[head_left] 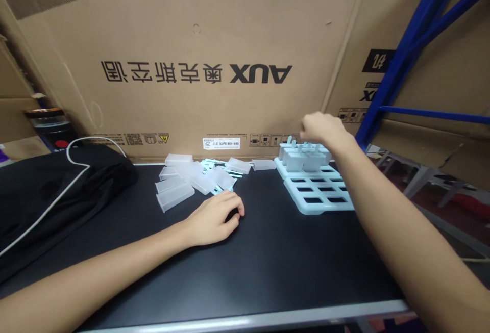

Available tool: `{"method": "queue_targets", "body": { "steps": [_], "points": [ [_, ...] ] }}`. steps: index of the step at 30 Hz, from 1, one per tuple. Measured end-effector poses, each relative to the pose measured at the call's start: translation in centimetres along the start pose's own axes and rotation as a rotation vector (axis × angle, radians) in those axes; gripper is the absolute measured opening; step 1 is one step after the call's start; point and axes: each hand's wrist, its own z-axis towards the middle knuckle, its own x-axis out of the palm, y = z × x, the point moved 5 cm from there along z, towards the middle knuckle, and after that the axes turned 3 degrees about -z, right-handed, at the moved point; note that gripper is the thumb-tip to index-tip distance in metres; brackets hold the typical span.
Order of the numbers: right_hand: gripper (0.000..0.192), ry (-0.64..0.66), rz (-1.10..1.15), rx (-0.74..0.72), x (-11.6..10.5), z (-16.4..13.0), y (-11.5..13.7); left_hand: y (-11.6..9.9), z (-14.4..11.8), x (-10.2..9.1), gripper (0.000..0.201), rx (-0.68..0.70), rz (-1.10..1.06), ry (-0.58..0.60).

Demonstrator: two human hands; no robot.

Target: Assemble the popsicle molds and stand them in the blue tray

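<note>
A pale blue plastic tray (pixel 319 205) with rows of rectangular slots lies on the black table, right of centre. Several translucent moulds (pixel 304 159) with blue sticks stand in its far rows. My right hand (pixel 323 128) hovers over those far moulds, fingers curled; what it grips is hidden. My left hand (pixel 218 218) rests on the table with its fingers bent down, just in front of a loose pile of translucent mould cups (pixel 179 185) and pale blue sticks (pixel 214 165).
A large cardboard box (pixel 199 57) stands upright along the table's back edge. Black fabric (pixel 46 195) with a white cable (pixel 72 170) lies at the left. A blue metal rack (pixel 406 52) rises at the right. The table's front edge (pixel 245 318) runs near me.
</note>
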Motion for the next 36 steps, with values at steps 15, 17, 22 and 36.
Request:
{"method": "queue_targets", "body": {
  "steps": [15, 17, 22, 36],
  "points": [
    [0.050, 0.450, -0.021, -0.466, 8.2, -0.8, 11.5, 1.6, -0.5, -0.8, 0.016, -0.100, 0.293, -0.036],
    [0.046, 0.489, -0.028, -0.476, 7.7, -1.2, 11.6, 1.4, -0.5, -0.7, 0.016, -0.058, 0.265, -0.016],
    [0.053, 0.470, -0.049, -0.422, 6.1, -1.8, 11.9, 0.5, -0.4, -0.6, 0.016, 0.047, 0.247, 0.032],
    [0.057, 0.458, 0.029, -0.552, 1.0, -4.9, 13.5, 0.0, -0.6, -0.5, 0.016, 0.208, 0.218, 0.048]
  ]
}}
